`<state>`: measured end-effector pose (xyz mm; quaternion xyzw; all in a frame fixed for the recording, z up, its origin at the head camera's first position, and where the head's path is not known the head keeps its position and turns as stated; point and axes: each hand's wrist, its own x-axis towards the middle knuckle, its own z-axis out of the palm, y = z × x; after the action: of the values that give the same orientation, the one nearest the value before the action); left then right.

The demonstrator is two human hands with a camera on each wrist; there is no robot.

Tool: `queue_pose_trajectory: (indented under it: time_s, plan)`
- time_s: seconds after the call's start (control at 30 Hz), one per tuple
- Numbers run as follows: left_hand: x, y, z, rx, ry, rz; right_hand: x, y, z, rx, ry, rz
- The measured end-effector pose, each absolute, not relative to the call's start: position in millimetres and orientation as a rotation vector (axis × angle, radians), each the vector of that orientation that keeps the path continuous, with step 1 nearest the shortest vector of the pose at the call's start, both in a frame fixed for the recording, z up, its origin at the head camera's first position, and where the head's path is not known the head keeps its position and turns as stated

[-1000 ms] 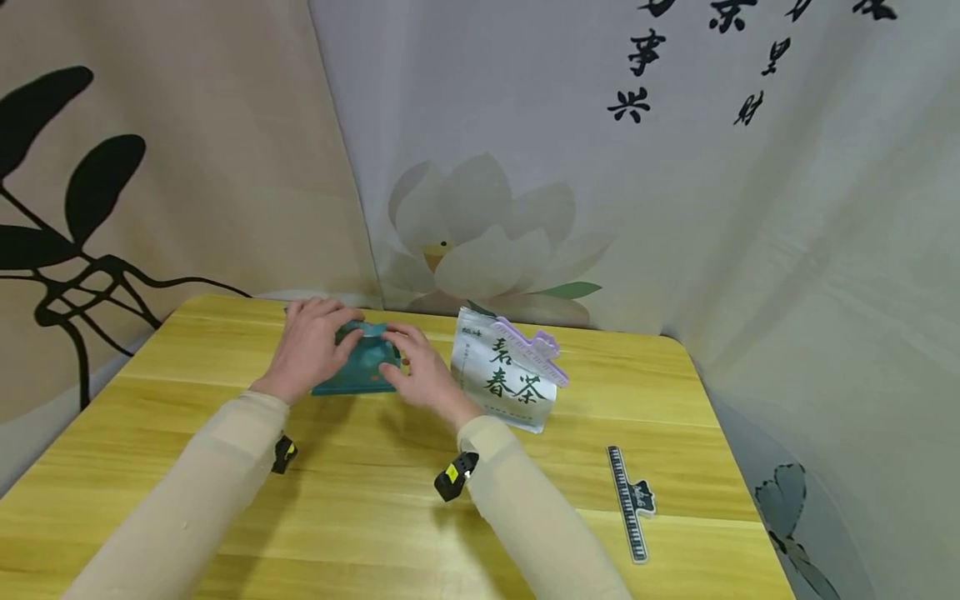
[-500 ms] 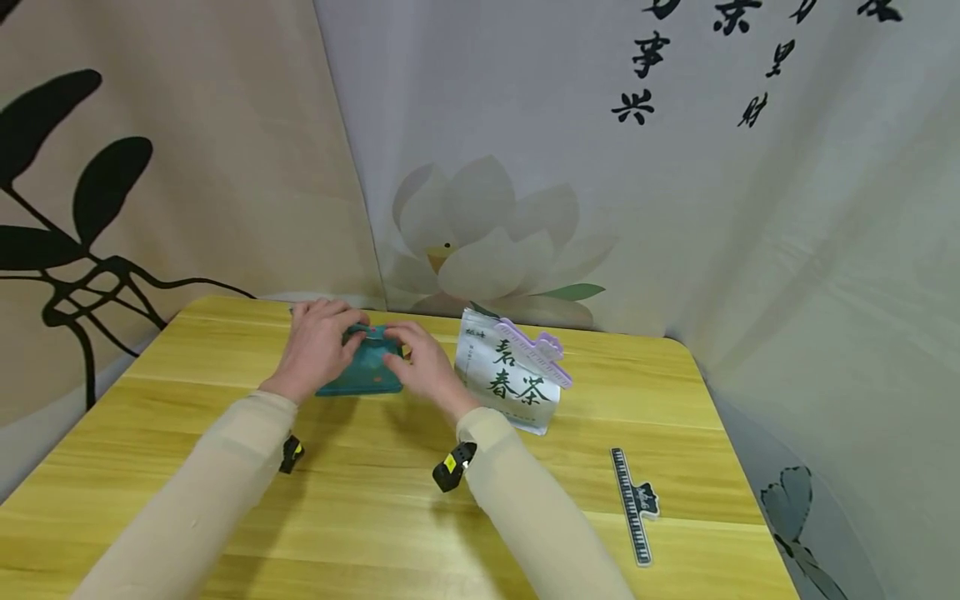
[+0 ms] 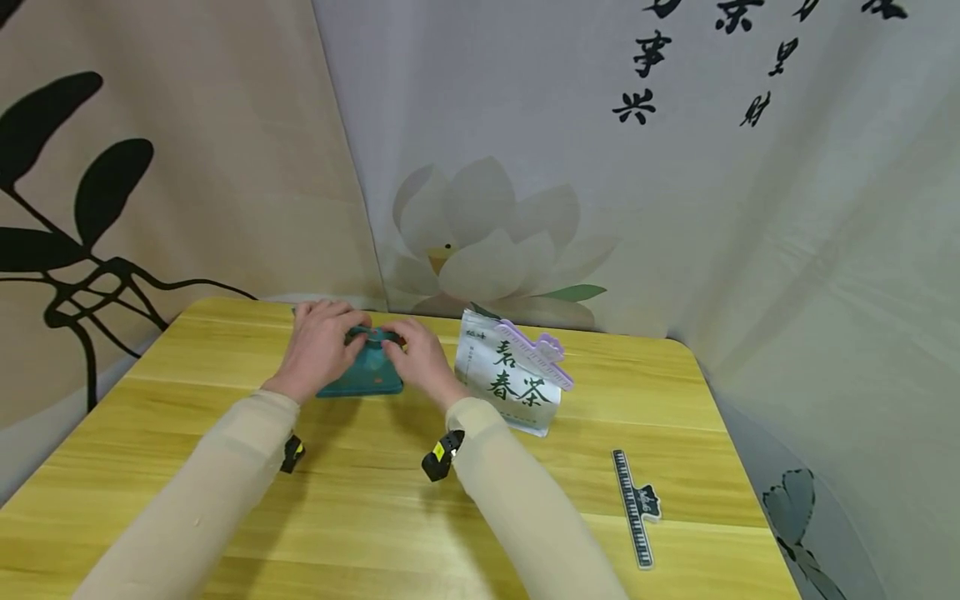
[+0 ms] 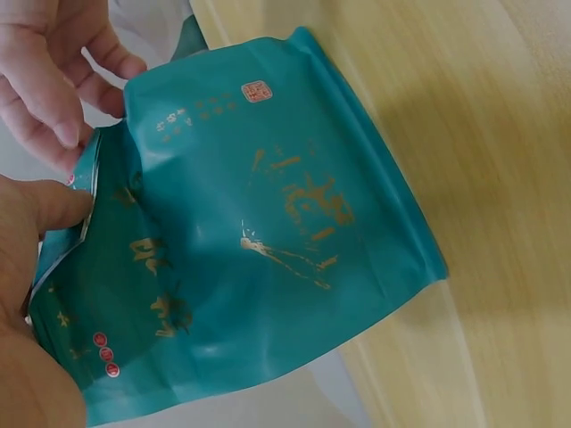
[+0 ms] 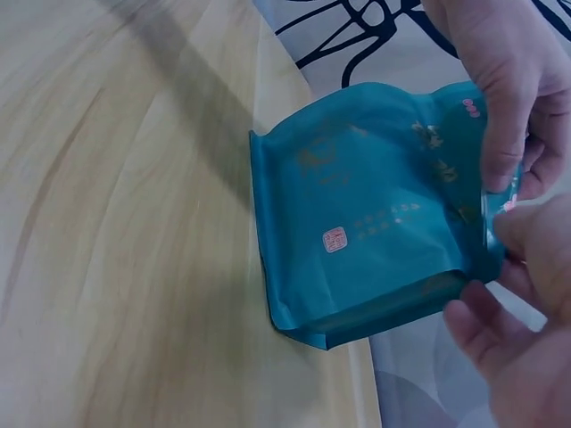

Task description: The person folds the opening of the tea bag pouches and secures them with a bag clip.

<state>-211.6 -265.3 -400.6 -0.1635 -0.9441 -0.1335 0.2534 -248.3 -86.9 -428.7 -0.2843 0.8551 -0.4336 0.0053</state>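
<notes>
A teal tea pouch with gold lettering stands on the table, its bottom edge toward me. Its top is bent over, and the folded edge shows between the two hands in both wrist views. My left hand pinches the left part of that fold, thumb on the near side. On the right, my right hand pinches the same fold near the pouch's corner, with thumb and fingers at the edge. Some of the left fingers are hidden behind the pouch. A small red seal is printed near one side.
Right of the hands stands a white tea pouch with a purple clip across its top. A black-and-white piano-key clip lies on the wooden table further right. A printed curtain hangs behind the table's far edge.
My right hand has moved slightly left and closed on the pouch's top corner. The top of the teal pouch is bent over further. The left hand has stayed nearly in place.
</notes>
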Motion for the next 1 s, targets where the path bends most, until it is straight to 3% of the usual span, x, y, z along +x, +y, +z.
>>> queue_pose_trajectory:
  time_s: [1.0]
  plan:
    - [-214,-257,-410,-0.412,-2.425,-0.315,-253,-104,-436,-0.799,2.907,-1.383]
